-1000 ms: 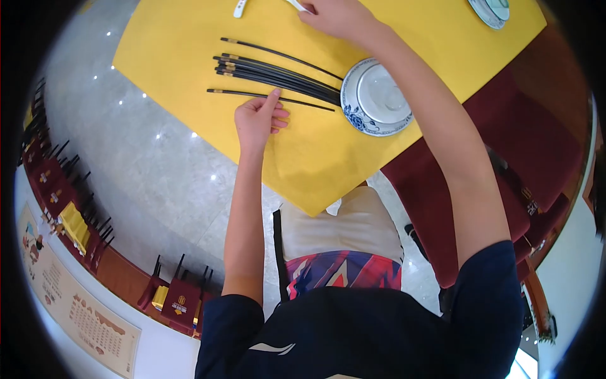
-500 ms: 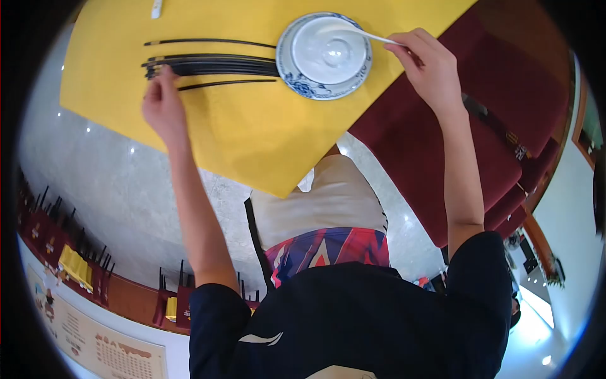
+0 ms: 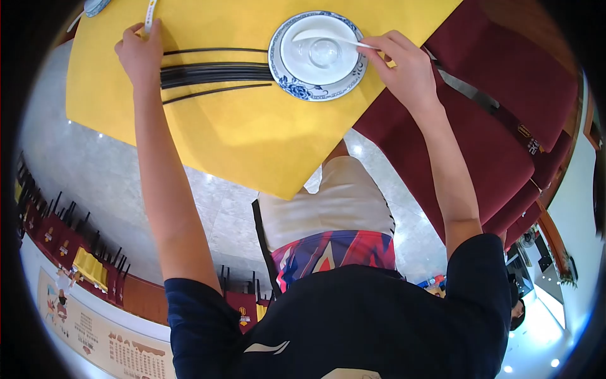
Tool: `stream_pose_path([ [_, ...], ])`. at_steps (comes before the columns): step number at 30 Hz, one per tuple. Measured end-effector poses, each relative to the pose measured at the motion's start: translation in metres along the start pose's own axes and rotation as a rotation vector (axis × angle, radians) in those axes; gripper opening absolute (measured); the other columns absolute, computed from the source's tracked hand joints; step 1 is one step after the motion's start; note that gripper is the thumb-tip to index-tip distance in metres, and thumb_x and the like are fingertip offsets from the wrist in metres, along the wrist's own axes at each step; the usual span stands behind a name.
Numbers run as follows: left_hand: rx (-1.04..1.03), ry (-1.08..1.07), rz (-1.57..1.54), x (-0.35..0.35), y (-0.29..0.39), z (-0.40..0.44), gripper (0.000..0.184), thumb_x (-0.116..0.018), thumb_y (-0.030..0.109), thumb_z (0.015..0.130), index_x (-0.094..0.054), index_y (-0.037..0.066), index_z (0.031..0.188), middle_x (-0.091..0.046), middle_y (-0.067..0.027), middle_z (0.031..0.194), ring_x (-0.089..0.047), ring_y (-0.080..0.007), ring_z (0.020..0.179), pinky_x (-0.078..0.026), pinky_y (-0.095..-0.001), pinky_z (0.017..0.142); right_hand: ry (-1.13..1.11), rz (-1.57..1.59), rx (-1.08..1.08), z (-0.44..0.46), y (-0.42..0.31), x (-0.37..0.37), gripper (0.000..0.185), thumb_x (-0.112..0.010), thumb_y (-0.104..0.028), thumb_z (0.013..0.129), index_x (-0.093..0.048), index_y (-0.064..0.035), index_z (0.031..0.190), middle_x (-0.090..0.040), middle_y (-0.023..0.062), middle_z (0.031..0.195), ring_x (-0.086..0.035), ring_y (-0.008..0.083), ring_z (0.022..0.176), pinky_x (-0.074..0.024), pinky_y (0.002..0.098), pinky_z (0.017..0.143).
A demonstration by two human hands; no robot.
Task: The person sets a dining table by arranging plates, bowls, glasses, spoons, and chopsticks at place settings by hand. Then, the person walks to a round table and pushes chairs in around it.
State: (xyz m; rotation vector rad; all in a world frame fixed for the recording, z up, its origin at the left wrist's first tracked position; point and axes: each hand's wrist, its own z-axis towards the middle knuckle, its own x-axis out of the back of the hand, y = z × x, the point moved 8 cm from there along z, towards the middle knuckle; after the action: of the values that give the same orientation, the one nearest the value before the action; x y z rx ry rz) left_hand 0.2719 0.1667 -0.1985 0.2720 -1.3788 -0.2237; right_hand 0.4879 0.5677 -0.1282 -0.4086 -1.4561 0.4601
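Observation:
My right hand [image 3: 404,69] pinches the handle of a white soup spoon [image 3: 315,35]; its scoop lies over a white bowl [image 3: 295,66]. The bowl stands on a blue-patterned plate [image 3: 302,91] and has a small clear glass [image 3: 324,54] in it. At the far left, my left hand [image 3: 140,54] has its thumb and finger around the near end of a narrow white printed strip [image 3: 150,14], whose kind I cannot make out. Several black chopsticks [image 3: 218,72] lie between the left hand and the plate, their left ends partly behind my hand and wrist.
A yellow cloth [image 3: 221,139] covers the table, with a corner hanging towards me. Dark red chairs [image 3: 454,151] stand close on the right. Another blue-and-white dish [image 3: 96,6] shows at the table's upper left edge. More chairs [image 3: 57,237] line the wall behind.
My left hand has left the chopsticks and moved up and away to the white strip. My right hand still holds the spoon, now further left across the bowl. The view has shifted slightly.

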Motion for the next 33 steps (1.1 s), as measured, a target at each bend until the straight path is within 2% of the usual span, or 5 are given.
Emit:
stream_pose_path([
  [5, -0.04, -0.04, -0.03, -0.008, 0.002, 0.01, 0.045, -0.073, 0.043, 0.084, -0.07, 0.003, 0.105, -0.066, -0.0108, 0.088, -0.062, -0.0273, 0.091, -0.05, -0.0368, 0.082, -0.091, -0.007, -0.052, -0.004, 0.003, 0.0, 0.023, -0.075, -0.023, 0.086, -0.073, -0.0102, 0.105, -0.066, 0.0026, 0.087, -0.062, 0.0157, 0.065, -0.0514, 0.0284, 0.059],
  [12, 0.203, -0.171, -0.268, 0.02, 0.008, -0.01, 0.038, -0.077, 0.035, 0.083, -0.074, -0.002, 0.092, -0.069, -0.0087, 0.071, -0.064, -0.016, 0.065, -0.05, -0.0321, 0.064, 0.098, 0.03, -0.111, -0.011, -0.011, 0.047, 0.048, -0.077, -0.021, 0.081, -0.059, -0.0067, 0.124, -0.056, 0.0164, 0.123, -0.055, 0.0343, 0.116, -0.0482, 0.0426, 0.096],
  [21, 0.292, -0.161, -0.843, 0.065, 0.14, -0.113, 0.017, -0.078, 0.009, 0.085, -0.069, -0.005, 0.085, -0.056, 0.0045, 0.065, -0.044, -0.0008, 0.059, -0.034, -0.0182, 0.053, 0.177, 0.265, -0.035, 0.014, -0.054, 0.046, 0.018, -0.074, -0.012, 0.083, -0.068, -0.0034, 0.098, -0.065, 0.0105, 0.095, -0.063, 0.0293, 0.095, -0.0494, 0.0383, 0.083],
  [26, -0.023, -0.067, -0.765, 0.091, 0.219, -0.144, 0.012, -0.078, 0.002, 0.08, -0.067, 0.001, 0.085, -0.059, -0.003, 0.073, -0.051, -0.0104, 0.064, -0.04, -0.0225, 0.057, 0.069, 0.832, -0.269, 0.029, -0.066, 0.021, 0.021, -0.073, -0.017, 0.086, -0.066, 0.0012, 0.095, -0.068, 0.0133, 0.09, -0.066, 0.0265, 0.079, -0.0523, 0.0353, 0.071],
  [33, -0.435, 0.043, -0.695, 0.099, 0.279, -0.142, 0.026, -0.08, -0.005, 0.072, -0.07, 0.003, 0.095, -0.062, -0.0092, 0.087, -0.06, -0.0228, 0.078, -0.05, -0.0323, 0.067, 0.105, 0.99, -0.392, 0.038, -0.05, 0.023, 0.019, -0.063, -0.014, 0.096, -0.064, 0.0033, 0.102, -0.067, 0.0075, 0.086, -0.063, 0.0139, 0.08, -0.0495, 0.0281, 0.072],
])
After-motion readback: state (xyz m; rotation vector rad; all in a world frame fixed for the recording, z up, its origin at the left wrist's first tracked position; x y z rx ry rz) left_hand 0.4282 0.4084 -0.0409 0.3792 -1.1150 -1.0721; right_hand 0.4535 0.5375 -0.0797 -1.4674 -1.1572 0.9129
